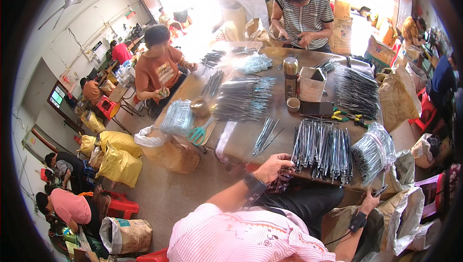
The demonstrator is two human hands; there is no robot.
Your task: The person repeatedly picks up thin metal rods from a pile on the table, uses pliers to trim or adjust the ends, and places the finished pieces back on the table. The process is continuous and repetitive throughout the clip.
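Observation:
My left hand (pixel 275 168) is at the table's near edge, fingers curled and pinched together. It is beside the left end of a wide pile of thin dark metal strips (pixel 322 151); whether anything is in the pinch is too small to tell. My right hand (pixel 370 200) is lower and to the right, off the table edge, closed round a small dark hand tool (pixel 380 191) whose kind I cannot make out. Just above it lies a banded bundle of clear-wrapped strips (pixel 374 148). A small loose bunch of strips (pixel 266 136) lies up and left of my left hand.
Yellow-handled pliers (pixel 343 116), a dark phone (pixel 316 108), a thermos (pixel 291 76), a cup (pixel 293 104) and teal scissors (pixel 197 135) lie or stand on the table (pixel 241 139). Sacks (pixel 400 213) crowd my right side. Two co-workers sit at the table's far and left sides.

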